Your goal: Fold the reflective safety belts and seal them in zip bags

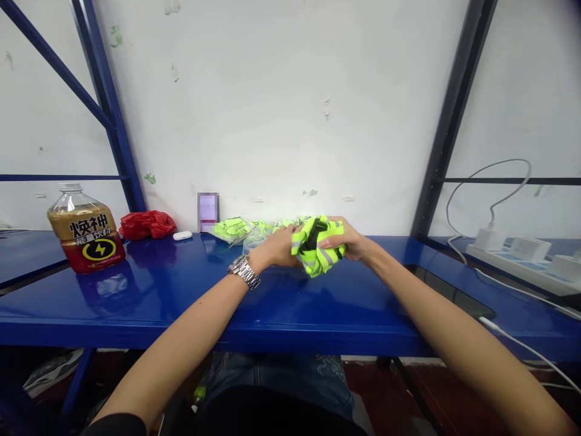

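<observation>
A bundled neon yellow-green reflective vest [313,257] with grey strips and a black part is held up above the blue table. My right hand [351,241] grips its right side, the thumb pressed over the front. On the left side of the bundle my left hand [282,245] is closed on it, wearing a silver wristwatch [245,271]; some of its fingers are hidden behind the fabric. Behind my left hand, clear plastic bags [236,229] containing more yellow-green material lie along the back of the table.
At the left of the blue table [181,303] stands a large drink bottle [86,230], beside a red plastic bag [147,224] and a small white case [182,235]. A phone [209,211] leans on the wall. On the right lie a dark phone [449,292], a cable and a power strip [521,260].
</observation>
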Action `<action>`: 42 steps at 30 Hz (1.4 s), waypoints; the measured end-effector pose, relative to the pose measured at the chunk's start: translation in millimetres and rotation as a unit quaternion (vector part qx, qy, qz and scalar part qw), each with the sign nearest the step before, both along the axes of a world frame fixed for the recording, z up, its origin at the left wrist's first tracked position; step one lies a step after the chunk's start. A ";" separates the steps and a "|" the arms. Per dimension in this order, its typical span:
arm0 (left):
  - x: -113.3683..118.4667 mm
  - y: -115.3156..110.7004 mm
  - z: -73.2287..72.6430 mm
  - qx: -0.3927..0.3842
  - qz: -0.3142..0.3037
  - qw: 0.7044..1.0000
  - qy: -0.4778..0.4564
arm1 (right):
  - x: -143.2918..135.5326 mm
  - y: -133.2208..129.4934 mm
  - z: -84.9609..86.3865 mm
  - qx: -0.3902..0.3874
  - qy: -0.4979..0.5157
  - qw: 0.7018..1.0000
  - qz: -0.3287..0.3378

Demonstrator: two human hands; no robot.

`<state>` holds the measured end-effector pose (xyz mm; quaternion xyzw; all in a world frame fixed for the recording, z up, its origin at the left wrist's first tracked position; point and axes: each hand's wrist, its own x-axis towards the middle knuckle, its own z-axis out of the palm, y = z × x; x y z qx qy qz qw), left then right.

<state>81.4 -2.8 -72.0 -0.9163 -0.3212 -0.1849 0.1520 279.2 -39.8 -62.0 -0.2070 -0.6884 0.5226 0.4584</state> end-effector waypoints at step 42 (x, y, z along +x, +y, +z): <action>9.0 -3.3 -8.1 0.113 0.021 0.986 -0.122 | -0.1 34.0 -22.0 -0.043 0.072 0.944 -0.320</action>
